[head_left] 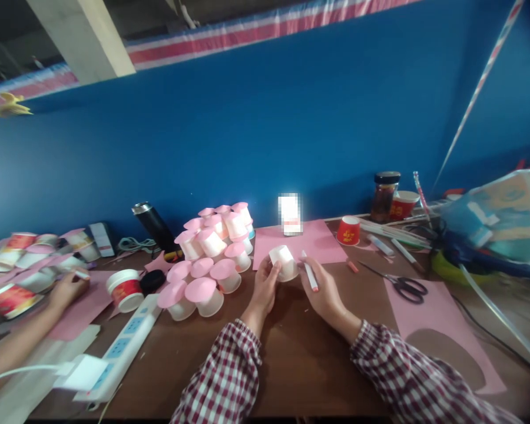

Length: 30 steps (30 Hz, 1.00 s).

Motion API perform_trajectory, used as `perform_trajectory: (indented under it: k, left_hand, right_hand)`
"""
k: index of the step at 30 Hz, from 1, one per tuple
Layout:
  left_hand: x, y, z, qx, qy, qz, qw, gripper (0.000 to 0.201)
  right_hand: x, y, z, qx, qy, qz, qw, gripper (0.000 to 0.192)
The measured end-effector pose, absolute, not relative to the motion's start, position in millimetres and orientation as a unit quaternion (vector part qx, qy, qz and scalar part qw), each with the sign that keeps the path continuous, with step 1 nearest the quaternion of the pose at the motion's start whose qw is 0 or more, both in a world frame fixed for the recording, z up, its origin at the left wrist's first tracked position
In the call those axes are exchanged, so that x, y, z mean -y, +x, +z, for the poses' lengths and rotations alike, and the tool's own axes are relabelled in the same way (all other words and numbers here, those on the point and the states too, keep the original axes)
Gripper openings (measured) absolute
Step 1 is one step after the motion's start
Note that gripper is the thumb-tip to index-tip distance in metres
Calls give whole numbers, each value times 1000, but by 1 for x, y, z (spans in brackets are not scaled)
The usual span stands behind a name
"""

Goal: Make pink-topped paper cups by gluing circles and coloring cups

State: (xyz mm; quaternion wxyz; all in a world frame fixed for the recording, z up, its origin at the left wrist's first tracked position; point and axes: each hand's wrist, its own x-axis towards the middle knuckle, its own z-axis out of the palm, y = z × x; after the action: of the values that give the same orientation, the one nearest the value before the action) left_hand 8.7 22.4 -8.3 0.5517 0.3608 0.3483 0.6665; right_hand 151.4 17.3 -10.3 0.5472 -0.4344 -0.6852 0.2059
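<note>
My left hand (266,287) is closed around the side of a white paper cup (284,263), which is tilted above the brown table. In my right hand (323,290) is a white marker pen (310,277) with a reddish end, gripped between thumb and fingers close to the cup's right side. Behind both hands lies a pink paper sheet (265,250). To the left stand several white cups topped with pink paper discs (202,290), some stacked on others. A red paper cup (348,230) sits beyond my right hand.
Scissors (408,288) rest on a cut pink sheet (428,306) at right. A power strip (126,341) with a white plug (82,372) lies left. Another person's hand (70,288) works among cups at far left. A black thermos (152,227) and a dark-lidded jar (384,197) stand behind.
</note>
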Motion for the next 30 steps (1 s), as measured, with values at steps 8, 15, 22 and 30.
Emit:
perform_trajectory:
  k: [8,15,22,30]
  left_hand:
    - [-4,14,3,-389,528,615,437,55]
    - [4,19,-13,-427,493,649,392,71]
    - [7,18,-25,-487,460,686,283,68]
    - [15,21,-19,-456,520,669,273,55]
  right_hand:
    - [-16,156,-5,690,-440,190,542,26]
    - [-13,157,-4,684,-435,197,551,27]
    - [-4,154,-6,697,-408,221,547,24]
    - [-8,158,-6,663,-417,265,563,28]
